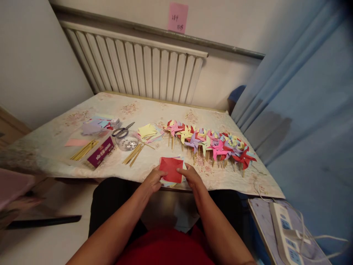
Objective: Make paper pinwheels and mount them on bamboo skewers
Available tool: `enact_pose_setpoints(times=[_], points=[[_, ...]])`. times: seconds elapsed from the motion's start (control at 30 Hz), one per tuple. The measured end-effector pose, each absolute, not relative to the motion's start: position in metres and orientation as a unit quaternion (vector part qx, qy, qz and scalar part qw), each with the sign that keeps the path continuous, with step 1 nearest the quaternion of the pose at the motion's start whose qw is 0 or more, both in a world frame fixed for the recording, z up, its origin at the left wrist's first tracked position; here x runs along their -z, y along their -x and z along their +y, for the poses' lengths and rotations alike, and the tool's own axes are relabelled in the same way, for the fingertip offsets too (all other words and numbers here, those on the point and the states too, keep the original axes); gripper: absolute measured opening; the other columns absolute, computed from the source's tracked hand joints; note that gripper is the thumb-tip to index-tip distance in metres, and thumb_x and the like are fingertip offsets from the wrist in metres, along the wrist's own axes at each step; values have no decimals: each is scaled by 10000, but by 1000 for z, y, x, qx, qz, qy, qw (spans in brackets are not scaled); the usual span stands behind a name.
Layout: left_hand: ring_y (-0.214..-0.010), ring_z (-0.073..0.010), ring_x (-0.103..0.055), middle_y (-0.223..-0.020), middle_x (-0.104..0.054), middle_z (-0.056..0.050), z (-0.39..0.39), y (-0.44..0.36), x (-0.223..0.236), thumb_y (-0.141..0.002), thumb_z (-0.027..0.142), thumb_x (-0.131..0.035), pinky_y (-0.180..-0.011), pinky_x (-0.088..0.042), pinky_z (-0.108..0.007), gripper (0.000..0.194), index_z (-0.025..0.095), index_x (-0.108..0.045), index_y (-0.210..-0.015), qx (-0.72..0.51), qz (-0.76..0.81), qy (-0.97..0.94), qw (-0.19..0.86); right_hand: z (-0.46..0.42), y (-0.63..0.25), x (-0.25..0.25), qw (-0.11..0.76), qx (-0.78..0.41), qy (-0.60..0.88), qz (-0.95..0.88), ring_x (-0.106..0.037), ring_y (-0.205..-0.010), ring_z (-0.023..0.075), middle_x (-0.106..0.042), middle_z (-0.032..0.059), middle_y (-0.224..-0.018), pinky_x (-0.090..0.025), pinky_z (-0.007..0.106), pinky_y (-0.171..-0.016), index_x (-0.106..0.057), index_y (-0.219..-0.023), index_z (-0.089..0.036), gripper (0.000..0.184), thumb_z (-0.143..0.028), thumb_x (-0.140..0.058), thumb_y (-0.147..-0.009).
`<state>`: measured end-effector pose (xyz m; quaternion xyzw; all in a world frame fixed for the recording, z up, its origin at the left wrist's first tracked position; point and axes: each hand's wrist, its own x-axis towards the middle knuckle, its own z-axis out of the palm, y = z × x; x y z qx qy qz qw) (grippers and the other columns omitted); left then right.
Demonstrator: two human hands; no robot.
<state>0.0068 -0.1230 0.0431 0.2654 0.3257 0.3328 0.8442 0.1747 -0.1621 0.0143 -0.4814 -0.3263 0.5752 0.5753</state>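
A red paper square (171, 167) is held between both hands, right over the near edge of the table (154, 110). Its left side is pinched by the left hand (153, 179) and its right side by the right hand (192, 174), thumbs pressed on top. Some coloured sheets (168, 183) can be seen poking out underneath, but whether they're gripped too can't be told. Loads of paper pinwheels (211, 144) are bunched off to the right.
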Motion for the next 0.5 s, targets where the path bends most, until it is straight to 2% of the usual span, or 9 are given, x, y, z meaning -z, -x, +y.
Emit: enact_pose_setpoints(times=[0.2, 0.33, 0.5], points=[[-869, -310, -703, -922, -750, -117, -123, -2, -34, -505, 32, -704, -749, -550, -379, 517, 139, -671, -1009, -325, 313, -275, 849, -165, -176, -12, 570, -605, 468, -301, -681, -701, 217, -751, 35, -822, -521, 346, -754, -714, -929, -165, 469, -330, -854, -513], [-773, -258, -708, -883, -747, -101, -122, -3, -29, -477, 32, -700, -712, -550, -340, 573, 115, -655, -1042, -320, 324, -288, 842, -164, -174, -9, 567, -603, 486, -280, -663, -638, 201, -742, 17, -744, -511, 331, -718, -718, -855, -165, 412, -275, -844, -479], [-611, -197, -679, -774, -736, -69, -124, -2, -33, -495, 36, -678, -602, -540, -295, 532, 109, -647, -1021, -301, 353, -301, 833, -163, -174, -6, 577, -578, 504, -281, -641, -608, 185, -735, 4, -715, -501, 313, -673, -712, -822, -170, 352, -245, -800, -490]])
